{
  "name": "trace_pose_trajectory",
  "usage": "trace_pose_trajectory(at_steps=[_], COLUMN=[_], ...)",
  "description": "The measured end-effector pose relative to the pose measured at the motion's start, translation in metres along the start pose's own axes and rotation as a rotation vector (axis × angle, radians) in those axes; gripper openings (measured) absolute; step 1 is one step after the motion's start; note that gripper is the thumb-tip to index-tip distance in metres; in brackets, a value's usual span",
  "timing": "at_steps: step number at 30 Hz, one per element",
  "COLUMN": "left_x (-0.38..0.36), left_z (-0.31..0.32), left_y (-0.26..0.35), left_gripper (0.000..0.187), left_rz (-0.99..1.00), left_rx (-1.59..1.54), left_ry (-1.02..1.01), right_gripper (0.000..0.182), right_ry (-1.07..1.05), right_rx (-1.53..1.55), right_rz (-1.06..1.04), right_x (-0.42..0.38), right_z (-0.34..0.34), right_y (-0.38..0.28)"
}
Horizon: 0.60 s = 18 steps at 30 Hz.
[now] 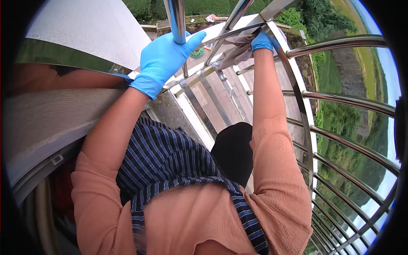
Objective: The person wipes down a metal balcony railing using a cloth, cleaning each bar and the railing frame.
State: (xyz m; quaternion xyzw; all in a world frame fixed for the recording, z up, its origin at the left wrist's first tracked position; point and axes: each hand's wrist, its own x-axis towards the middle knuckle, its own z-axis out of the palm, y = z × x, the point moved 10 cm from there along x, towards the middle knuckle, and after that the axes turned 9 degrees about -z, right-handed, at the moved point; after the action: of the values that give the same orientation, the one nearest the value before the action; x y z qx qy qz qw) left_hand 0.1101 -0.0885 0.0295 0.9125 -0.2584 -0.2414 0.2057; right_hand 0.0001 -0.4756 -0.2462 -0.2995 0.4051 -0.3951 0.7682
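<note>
My left hand [165, 59], in a blue glove, is wrapped round an upright shiny metal bar [177, 21], with the thumb pointing out to the right. My right hand [262, 41], gloved in the same blue, presses a greyish-pink cloth [239, 52] against the inner corner of the metal frame [278, 46]. The cloth hangs down to the left of that hand. Its fingertips are partly hidden by the frame and cloth.
Metal rails [348, 100] curve along the right side, with greenery and ground far below. Under my arms are slatted metal bars [212, 95]. A stone-like ledge [55, 110] and a white panel [91, 29] stand at left.
</note>
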Motion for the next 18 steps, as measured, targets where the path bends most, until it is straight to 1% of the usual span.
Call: trace_pose_trajectory(at_steps=[3, 5, 9, 12, 13, 14, 16, 17, 18], left_x=[-0.003, -0.002, 0.001, 0.001, 0.002, 0.003, 0.003, 0.004, 0.004], left_z=[-0.006, -0.004, 0.0, 0.0, 0.0, -0.002, -0.005, -0.006, -0.006], left_y=[0.0, 0.0, -0.003, -0.001, -0.002, -0.003, -0.003, -0.001, -0.002], left_gripper=[0.058, 0.06, 0.066, 0.066, 0.068, 0.068, 0.068, 0.068, 0.068], left_rz=[0.028, 0.046, 0.013, 0.032, 0.03, 0.024, 0.015, 0.023, 0.027], left_rx=[-0.037, -0.008, 0.058, 0.026, 0.025, 0.038, 0.067, 0.075, 0.083], left_ry=[0.044, 0.072, 0.04, 0.005, 0.028, 0.035, 0.049, 0.055, 0.06], right_gripper=[0.033, 0.033, 0.033, 0.033, 0.033, 0.028, 0.029, 0.028, 0.029], right_ry=[-0.067, -0.099, -0.191, -0.272, -0.32, -0.192, -0.271, -0.307, -0.239], right_rx=[0.031, 0.052, 0.132, 0.191, 0.21, 0.166, 0.253, 0.23, 0.147], right_rz=[-0.068, -0.09, -0.154, -0.212, -0.209, -0.308, -0.252, -0.284, -0.439], right_x=[-0.025, -0.034, -0.067, -0.1, -0.11, -0.145, -0.164, -0.184, -0.205], right_z=[0.034, 0.04, 0.045, 0.045, 0.046, 0.051, 0.062, 0.071, 0.071], right_y=[-0.022, -0.028, -0.039, -0.047, -0.045, -0.061, -0.062, -0.068, -0.077])
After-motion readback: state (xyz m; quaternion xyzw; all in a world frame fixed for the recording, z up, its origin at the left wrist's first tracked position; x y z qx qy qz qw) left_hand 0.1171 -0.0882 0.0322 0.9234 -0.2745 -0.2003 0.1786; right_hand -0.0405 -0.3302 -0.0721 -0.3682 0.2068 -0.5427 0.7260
